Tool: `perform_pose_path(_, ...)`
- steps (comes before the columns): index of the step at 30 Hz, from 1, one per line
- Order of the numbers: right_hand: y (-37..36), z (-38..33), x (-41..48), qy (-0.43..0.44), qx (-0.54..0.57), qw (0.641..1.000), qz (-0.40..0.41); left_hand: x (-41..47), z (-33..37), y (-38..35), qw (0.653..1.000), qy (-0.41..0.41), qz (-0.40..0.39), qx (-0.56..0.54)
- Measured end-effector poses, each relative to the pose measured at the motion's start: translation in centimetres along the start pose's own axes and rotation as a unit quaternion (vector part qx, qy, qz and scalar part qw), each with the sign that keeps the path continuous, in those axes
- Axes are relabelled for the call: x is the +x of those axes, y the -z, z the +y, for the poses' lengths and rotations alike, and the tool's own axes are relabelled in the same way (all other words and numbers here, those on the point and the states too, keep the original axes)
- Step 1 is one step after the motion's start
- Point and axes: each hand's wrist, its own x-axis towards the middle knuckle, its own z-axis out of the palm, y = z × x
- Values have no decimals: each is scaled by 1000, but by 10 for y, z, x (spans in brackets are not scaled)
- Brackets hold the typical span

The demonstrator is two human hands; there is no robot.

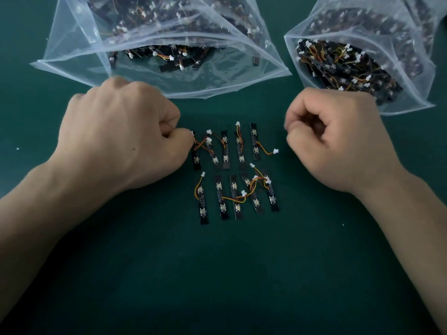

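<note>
Fingers [180, 139] of left hand [125, 134] are curled, pinching the far end of a button strip [197, 162]: narrow black board, two square buttons, orange-yellow lead, white plug. It lies at the 9 o'clock end of the far row of like strips [254, 141] on the green worktop [229, 274]. Right hand [338, 141], at 3 o'clock of the rows, is clenched with nothing seen in it; two clear bags [72, 44] of strips sit at 12 and 1 o'clock.

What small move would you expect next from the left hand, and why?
Probably let go: the left hand pinches the wired top end of the upper row's leftmost thin black circuit strip, which already lies lined up with the others in two rows of five.
</note>
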Motion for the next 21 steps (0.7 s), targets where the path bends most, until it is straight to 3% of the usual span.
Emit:
perform_pose_path(10,-3,-2,0,29,15,999,-32,0,7,7,998,4,-65,12)
perform_pose_path(17,-6,-3,-3,79,-11,996,-29,0,11,6,985,19,-81,-149)
perform_pose_path(21,-9,-5,-2,91,-26,995,-26,-2,12,3,981,14,-68,-182)
